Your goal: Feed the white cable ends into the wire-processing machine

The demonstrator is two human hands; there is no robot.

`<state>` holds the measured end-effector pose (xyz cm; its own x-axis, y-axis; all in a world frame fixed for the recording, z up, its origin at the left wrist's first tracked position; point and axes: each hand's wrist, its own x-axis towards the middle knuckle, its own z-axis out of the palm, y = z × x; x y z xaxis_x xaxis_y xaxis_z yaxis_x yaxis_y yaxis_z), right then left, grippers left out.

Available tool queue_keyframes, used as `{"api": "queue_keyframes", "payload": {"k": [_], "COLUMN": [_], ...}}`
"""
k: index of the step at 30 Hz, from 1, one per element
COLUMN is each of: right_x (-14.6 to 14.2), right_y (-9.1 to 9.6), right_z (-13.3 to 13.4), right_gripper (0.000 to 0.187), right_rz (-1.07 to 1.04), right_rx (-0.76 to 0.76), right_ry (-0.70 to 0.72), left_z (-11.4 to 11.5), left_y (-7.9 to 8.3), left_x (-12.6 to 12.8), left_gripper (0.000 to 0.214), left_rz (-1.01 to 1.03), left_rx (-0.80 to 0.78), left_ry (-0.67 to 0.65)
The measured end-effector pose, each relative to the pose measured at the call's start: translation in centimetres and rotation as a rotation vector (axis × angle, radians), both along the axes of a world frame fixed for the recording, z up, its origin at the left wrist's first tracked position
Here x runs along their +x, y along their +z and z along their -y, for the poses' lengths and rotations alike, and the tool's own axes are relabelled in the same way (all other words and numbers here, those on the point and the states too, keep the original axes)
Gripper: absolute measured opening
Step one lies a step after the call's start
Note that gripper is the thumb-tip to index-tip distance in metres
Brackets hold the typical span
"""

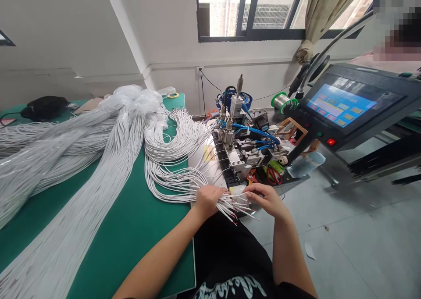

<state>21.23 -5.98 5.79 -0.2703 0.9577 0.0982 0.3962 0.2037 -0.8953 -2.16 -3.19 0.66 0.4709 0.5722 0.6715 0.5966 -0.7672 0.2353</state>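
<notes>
My left hand is closed around a bunch of white cables near their ends. Stripped tips with small red wires fan out below and to the right of it. Beside it, my right hand pinches the end of one white cable between thumb and fingers. Under that cable, at the machine's near edge, sits a yellow and whitish block. The cables loop back over the table's edge to a curved bundle. Just beyond both hands stands a benchtop machine with metal cylinders and blue tubes.
Long bundles of white cable, partly wrapped in plastic, cover much of the green table. To the right are a touchscreen panel, a solder wire spool and red-handled scissors. Another person is at the upper right.
</notes>
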Motion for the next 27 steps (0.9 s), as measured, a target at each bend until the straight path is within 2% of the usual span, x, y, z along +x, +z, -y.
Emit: {"api": "queue_keyframes", "payload": {"k": [6, 13, 20, 27], "right_x": [-0.7, -1.5, -1.0, -0.7], "right_y": [0.1, 0.3, 0.2, 1.1], "right_z": [-0.1, 0.0, 0.1, 0.7], "right_gripper": [0.02, 0.021, 0.032, 0.038], "right_rz": [-0.005, 0.05, 0.113, 0.133], "right_rx": [0.055, 0.042, -0.047, -0.079], "right_ry": [-0.014, 0.011, 0.201, 0.315], "left_z": [0.0, -0.1, 0.1, 0.0], "left_y": [0.0, -0.2, 0.1, -0.3], "left_x": [0.0, 0.1, 0.1, 0.1], "left_gripper": [0.025, 0.024, 0.019, 0.017], "left_rz": [-0.016, -0.023, -0.037, -0.028], "left_rx": [-0.019, -0.029, -0.042, -0.045], "left_ry": [-0.02, -0.013, 0.01, 0.004]}}
